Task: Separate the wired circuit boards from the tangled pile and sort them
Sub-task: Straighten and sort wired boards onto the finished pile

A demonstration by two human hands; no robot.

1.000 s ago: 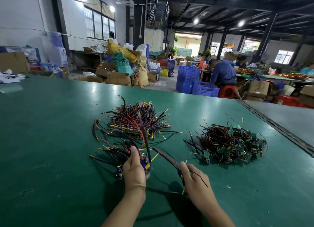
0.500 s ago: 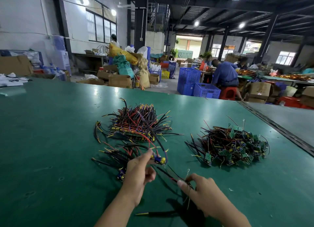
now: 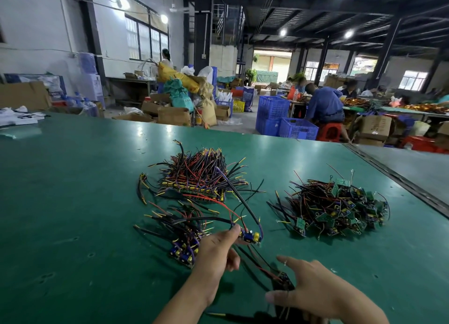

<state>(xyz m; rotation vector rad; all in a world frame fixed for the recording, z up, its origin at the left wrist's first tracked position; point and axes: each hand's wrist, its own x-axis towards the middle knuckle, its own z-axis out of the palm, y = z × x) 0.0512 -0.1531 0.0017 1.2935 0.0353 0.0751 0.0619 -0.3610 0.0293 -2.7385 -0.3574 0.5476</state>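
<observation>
L grip (image 3: 215,254) w/ wired board (image 3: 250,237)

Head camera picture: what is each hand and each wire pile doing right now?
left hand: pinches a wired board, its wires trailing into the piles.
right hand: open, fingers spread over black wires.
back pile: heaped, wire ends sticking out.
near pile: loose, tangled.
right pile: tangled, green boards showing.

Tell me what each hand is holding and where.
The left hand pinches a small wired circuit board at one end. The right hand is spread open over loose black wires, with no grip on anything.
</observation>
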